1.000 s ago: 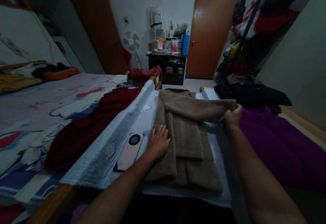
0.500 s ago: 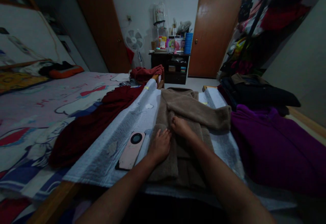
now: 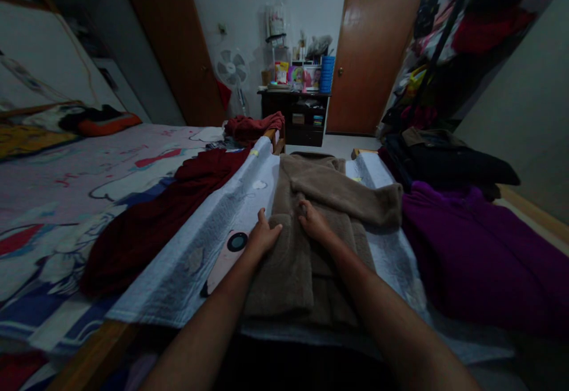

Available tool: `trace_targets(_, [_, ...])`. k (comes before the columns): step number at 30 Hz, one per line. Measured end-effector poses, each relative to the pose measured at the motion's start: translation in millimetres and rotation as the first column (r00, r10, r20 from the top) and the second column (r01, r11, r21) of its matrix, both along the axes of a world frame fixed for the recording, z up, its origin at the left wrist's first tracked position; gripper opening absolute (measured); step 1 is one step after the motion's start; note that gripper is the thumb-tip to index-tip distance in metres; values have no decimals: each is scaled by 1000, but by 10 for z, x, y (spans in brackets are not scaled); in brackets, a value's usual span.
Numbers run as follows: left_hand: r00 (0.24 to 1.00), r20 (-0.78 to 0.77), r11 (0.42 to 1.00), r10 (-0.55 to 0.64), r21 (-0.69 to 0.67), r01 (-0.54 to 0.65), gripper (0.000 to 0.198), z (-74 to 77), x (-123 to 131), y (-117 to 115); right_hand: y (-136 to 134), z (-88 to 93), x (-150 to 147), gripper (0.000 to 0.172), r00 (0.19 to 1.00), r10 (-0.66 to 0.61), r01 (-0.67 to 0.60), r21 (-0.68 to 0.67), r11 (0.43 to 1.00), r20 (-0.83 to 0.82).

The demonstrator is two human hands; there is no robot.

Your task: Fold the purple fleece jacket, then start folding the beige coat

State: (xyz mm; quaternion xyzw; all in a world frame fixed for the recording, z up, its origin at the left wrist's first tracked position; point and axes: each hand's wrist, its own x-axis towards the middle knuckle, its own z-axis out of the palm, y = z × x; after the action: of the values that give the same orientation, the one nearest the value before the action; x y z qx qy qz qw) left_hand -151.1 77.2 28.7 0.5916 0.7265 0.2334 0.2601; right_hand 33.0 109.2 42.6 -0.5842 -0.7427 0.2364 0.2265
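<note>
A brown fleece jacket (image 3: 284, 278) lies partly folded on a pale cloth. One of its sleeves (image 3: 355, 192) stretches across toward the right. My left hand (image 3: 262, 236) is at the jacket's left edge, thumb toward the fabric and fingers spread apart. Over the jacket's middle, my right hand (image 3: 315, 222) has bent fingers on the cloth beside the folded flap, gripping a bit of it; its fingertips are partly hidden. A pink phone (image 3: 224, 260) with a round dark camera ring lies left of the jacket, partly covered by my left forearm.
Dark red clothing (image 3: 146, 219) lies to the left, beside a patterned bedspread (image 3: 111, 160). A purple garment (image 3: 475, 255) and dark folded clothes (image 3: 462, 157) are on the right. Farther back stand a fan (image 3: 232, 71) and a dark cabinet (image 3: 293, 115).
My left hand has slid left from the jacket's top to its edge, its fingers spreading. The left folded part has shifted slightly left. My right hand stays nearly in place.
</note>
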Motion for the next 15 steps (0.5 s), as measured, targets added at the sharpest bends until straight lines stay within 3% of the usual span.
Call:
trace_targets(3, [998, 20, 997, -60, 43, 59, 76, -9, -11, 18, 15, -30, 14, 51, 997, 24, -20, 55, 998, -78])
trace_targets(5, [992, -64, 988, -105, 103, 112, 68, -30, 16, -18, -5, -35, 22, 48, 998, 15, -9, 86, 996, -68])
trace_targets(10, [890, -453, 978, -54, 157, 139, 56, -56, 165, -112, -147, -22, -7, 38, 964, -57, 28, 116, 993, 260])
trace_targets(12, [841, -536, 947, -69, 229, 224, 53, -63, 232, -90, -190, -17, -30, 36, 940, -84, 42, 131, 990, 331])
trace_targets(15, [799, -559, 880, -221, 239, 411, 55, -118, 332, -30, -211, -27, -40, 35, 934, -100, 52, 145, 988, 343])
